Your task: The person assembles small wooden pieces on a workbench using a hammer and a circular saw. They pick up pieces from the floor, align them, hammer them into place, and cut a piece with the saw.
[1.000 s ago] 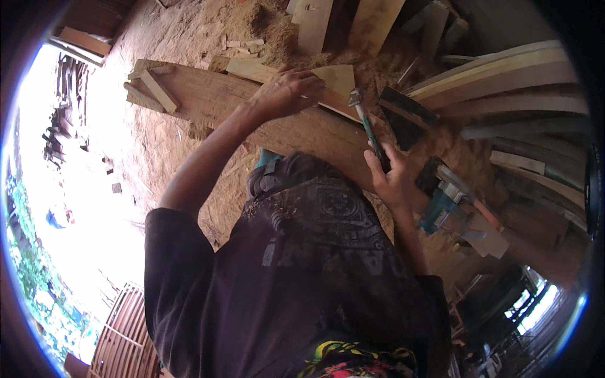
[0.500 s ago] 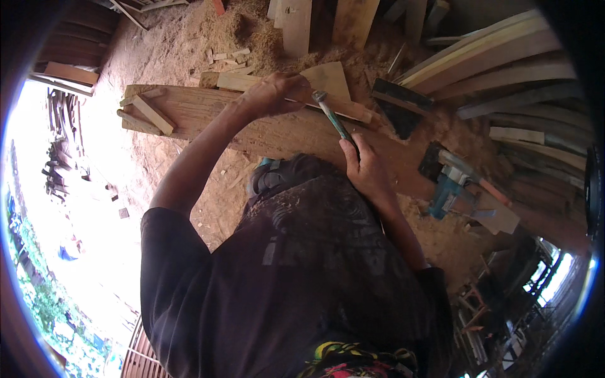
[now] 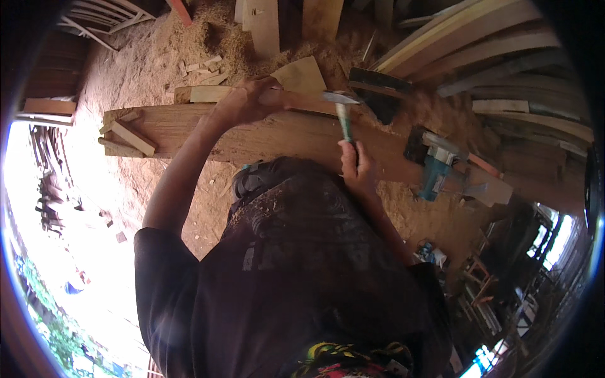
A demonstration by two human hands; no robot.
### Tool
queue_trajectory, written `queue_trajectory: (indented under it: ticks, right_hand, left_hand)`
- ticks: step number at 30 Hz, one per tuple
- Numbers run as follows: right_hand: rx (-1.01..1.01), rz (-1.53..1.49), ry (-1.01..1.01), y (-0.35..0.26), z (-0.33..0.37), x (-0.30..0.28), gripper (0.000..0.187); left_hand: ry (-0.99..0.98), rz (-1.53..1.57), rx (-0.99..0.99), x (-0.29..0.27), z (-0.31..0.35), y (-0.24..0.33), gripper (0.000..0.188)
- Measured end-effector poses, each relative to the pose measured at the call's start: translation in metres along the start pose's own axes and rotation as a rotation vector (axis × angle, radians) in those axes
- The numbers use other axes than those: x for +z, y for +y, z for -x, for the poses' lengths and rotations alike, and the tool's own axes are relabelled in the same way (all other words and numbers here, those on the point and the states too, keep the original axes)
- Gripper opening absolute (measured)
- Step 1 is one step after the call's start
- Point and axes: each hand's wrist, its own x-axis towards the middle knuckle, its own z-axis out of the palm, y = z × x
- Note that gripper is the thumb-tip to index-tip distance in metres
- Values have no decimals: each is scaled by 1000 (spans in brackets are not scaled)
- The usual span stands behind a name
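We look down on two bare hands held apart over the far edge of a long, broad wooden surface (image 3: 277,138). We see the right hand (image 3: 358,164) wrapped around the lower part of a hammer (image 3: 346,126), whose grip is green, paler toward the top. The hammer's metal head points away from the body, raised near the narrow wooden strip (image 3: 312,103) along the surface's far edge.

We find the left hand (image 3: 255,101) to the left of the hammer head, fingers bent, at the near end of that strip; we cannot tell whether it grips anything. Just left of it, we see a pale wood block (image 3: 211,94) by the same edge, and beyond it a pale angular board (image 3: 301,75).

At the surface's left end, we make out small wood cleats (image 3: 133,137) set at an angle to each other. To the right of the right hand lies a teal power tool (image 3: 435,173), and farther out a dark angular piece (image 3: 377,94). Beyond, we see sawdust (image 3: 208,41) on the ground and long curved timbers (image 3: 466,38) at the upper right.
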Motion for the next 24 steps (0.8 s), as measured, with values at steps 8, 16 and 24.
queue_trajectory:
  ticks: [8, 16, 24]
  right_hand:
    - [27, 297, 149, 103, 8, 16, 34]
    - [0, 227, 209, 68, 7, 15, 41]
    - [108, 262, 146, 67, 1, 20, 32]
  left_hand:
    - [-112, 41, -12, -7, -15, -4, 37]
    - [-70, -18, -4, -10, -15, -6, 38]
    - [-23, 0, 80, -11, -17, -7, 35]
